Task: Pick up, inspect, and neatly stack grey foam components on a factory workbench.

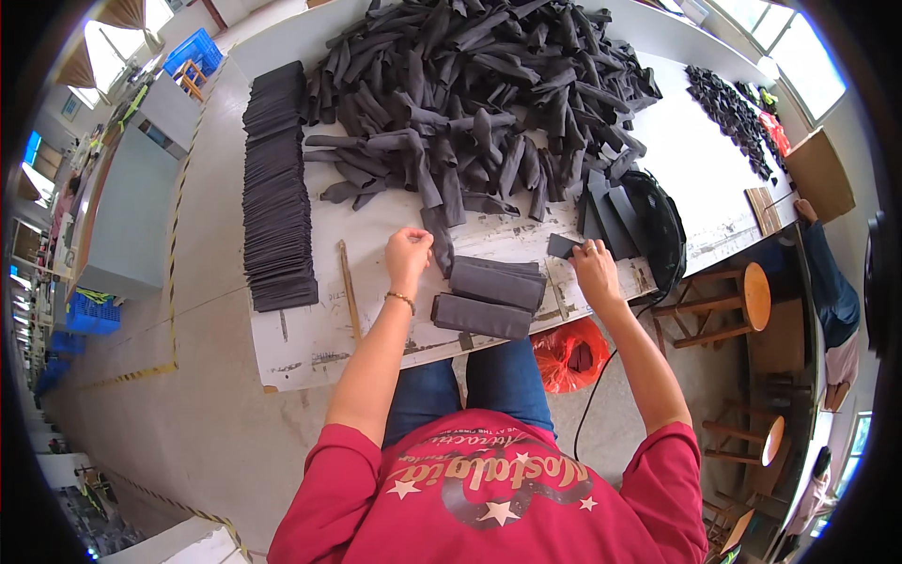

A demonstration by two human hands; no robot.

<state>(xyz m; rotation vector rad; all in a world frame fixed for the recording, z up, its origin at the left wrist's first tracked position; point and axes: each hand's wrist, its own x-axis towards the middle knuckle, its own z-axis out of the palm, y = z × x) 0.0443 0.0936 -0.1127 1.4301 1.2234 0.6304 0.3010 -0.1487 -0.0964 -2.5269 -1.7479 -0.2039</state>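
My left hand is closed, its fingertips pinched at the edge of a dark grey fabric tube that lies on the table below the heap. In my right hand is a small flat dark card, gripped between thumb and fingers. Between my hands, close to the table's front edge, rest two folded stacks of the same dark fabric, a rear stack and a front stack. Beyond my right hand, several flat dark pieces lean in and against a black bag.
A big heap of dark fabric tubes covers the table's far part. A long row of stacked dark pieces runs along the left. A wooden stick lies beside my left forearm. Under the table's edge hangs a red plastic bag; wooden stools stand right.
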